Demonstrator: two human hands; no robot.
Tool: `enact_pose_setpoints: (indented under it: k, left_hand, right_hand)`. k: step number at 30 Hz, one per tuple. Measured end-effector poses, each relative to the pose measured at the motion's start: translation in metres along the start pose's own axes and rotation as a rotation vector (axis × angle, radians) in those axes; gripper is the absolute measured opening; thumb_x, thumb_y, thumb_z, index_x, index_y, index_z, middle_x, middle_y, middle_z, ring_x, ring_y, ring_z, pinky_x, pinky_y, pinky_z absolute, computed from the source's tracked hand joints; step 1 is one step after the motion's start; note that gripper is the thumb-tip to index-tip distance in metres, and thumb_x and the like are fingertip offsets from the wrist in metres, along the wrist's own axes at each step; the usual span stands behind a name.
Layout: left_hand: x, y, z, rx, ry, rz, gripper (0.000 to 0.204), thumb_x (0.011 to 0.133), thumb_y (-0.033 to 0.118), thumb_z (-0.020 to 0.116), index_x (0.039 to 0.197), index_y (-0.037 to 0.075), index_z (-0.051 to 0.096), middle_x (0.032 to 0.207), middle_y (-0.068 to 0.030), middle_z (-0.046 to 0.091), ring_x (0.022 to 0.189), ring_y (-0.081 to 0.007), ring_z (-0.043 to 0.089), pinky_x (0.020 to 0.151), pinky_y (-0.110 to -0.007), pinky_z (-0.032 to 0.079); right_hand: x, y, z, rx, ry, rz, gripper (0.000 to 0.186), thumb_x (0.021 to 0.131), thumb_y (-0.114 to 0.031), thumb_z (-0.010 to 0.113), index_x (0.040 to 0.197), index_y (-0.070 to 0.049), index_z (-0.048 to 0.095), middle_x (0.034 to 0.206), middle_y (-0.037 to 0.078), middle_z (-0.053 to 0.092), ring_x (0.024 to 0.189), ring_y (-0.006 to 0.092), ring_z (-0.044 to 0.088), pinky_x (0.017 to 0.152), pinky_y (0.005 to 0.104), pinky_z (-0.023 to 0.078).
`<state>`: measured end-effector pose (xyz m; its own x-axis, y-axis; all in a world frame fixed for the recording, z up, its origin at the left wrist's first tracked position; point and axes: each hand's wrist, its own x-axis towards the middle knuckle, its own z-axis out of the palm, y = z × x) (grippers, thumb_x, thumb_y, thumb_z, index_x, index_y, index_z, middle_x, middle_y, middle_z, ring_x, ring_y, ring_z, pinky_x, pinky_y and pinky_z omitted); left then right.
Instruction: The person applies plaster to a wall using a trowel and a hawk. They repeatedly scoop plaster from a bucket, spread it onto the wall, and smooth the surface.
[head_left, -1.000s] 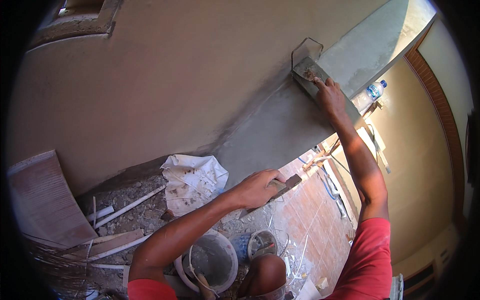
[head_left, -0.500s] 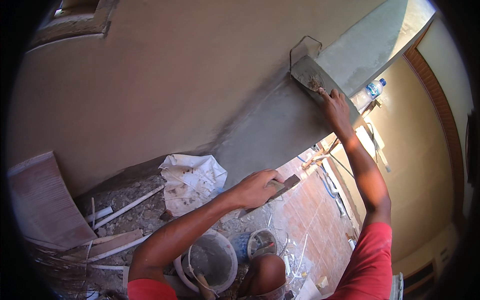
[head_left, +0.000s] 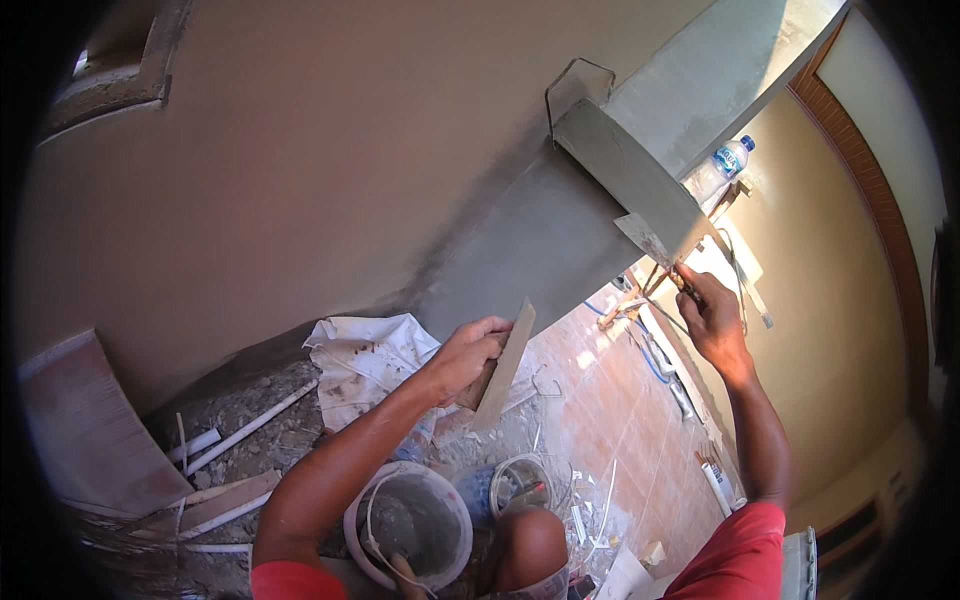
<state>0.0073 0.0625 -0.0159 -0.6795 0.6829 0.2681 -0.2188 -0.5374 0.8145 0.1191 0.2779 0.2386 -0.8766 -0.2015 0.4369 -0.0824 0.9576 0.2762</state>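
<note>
My left hand is closed around a flat trowel with a long pale face, held tilted below the grey plastered ledge. My right hand grips a small putty knife, its mortar-smeared blade over the lower right end of a cement-covered board. That board lies across the ledge, beside a bent wire at its upper end.
A plastic bottle lies right of the board. Below are a white sack, a bucket of grey mix, a smaller container, pipes, rubble and a tiled floor. A plastered wall borders the ledge.
My right hand has moved down and rightward along the board, drawing the putty knife toward its lower end. My left hand has shifted left and up, turning the trowel more upright.
</note>
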Motion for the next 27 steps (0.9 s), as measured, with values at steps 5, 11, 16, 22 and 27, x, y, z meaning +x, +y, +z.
enact_pose_setpoints:
  k: [5, 11, 16, 22, 27]
  left_hand:
    - [0.007, -0.017, -0.008, -0.691, -0.081, -0.187, 0.035, 0.094, 0.021, 0.040, 0.119, 0.003, 0.056, 0.108, -0.0105, 0.063, 0.095, -0.0220, 0.064, 0.081, -0.038, 0.054]
    - [-0.003, -0.016, 0.019, -0.950, -0.238, -0.242, 0.041, 0.097, 0.037, 0.036, 0.118, 0.010, 0.059, 0.106, -0.0084, 0.066, 0.092, -0.0243, 0.067, 0.082, -0.041, 0.055]
    - [-0.010, -0.014, 0.044, -1.017, -0.198, -0.273, 0.041, 0.096, 0.037, 0.037, 0.118, 0.009, 0.059, 0.106, -0.0085, 0.066, 0.093, -0.0241, 0.067, 0.082, -0.042, 0.055]
    - [-0.020, -0.010, 0.054, -1.011, -0.169, -0.274, 0.041, 0.096, 0.037, 0.039, 0.117, 0.008, 0.059, 0.105, -0.0090, 0.067, 0.092, -0.0235, 0.067, 0.080, -0.041, 0.056]
    - [-0.026, -0.008, 0.046, -0.977, -0.174, -0.232, 0.042, 0.095, 0.039, 0.041, 0.117, 0.009, 0.059, 0.105, -0.0092, 0.067, 0.091, -0.0234, 0.068, 0.077, -0.040, 0.057]
  right_hand:
    - [-0.046, 0.005, 0.019, 1.176, -0.408, 0.518, 0.045, 0.088, -0.007, 0.050, 0.130, 0.006, 0.047, 0.086, 0.019, 0.062, 0.058, 0.0182, 0.059, 0.049, 0.0277, 0.047]
    - [-0.082, -0.017, 0.078, 1.469, -0.252, 0.316, 0.056, 0.083, -0.020, 0.069, 0.130, 0.002, 0.049, 0.093, 0.015, 0.061, 0.069, 0.0177, 0.058, 0.059, 0.0287, 0.047]
    - [-0.096, -0.031, 0.115, 1.234, 0.058, 0.140, 0.050, 0.082, -0.012, 0.070, 0.127, 0.000, 0.054, 0.098, 0.008, 0.061, 0.087, 0.0144, 0.057, 0.073, 0.0273, 0.046]
    - [-0.123, -0.030, 0.141, 0.902, 0.139, -0.141, 0.045, 0.079, 0.000, 0.068, 0.123, -0.002, 0.058, 0.099, 0.013, 0.061, 0.087, 0.0189, 0.057, 0.076, 0.0283, 0.045]
    - [-0.155, -0.026, 0.145, 0.824, 0.150, -0.157, 0.043, 0.080, -0.003, 0.067, 0.122, -0.005, 0.059, 0.097, 0.014, 0.062, 0.080, 0.0203, 0.059, 0.068, 0.0287, 0.046]
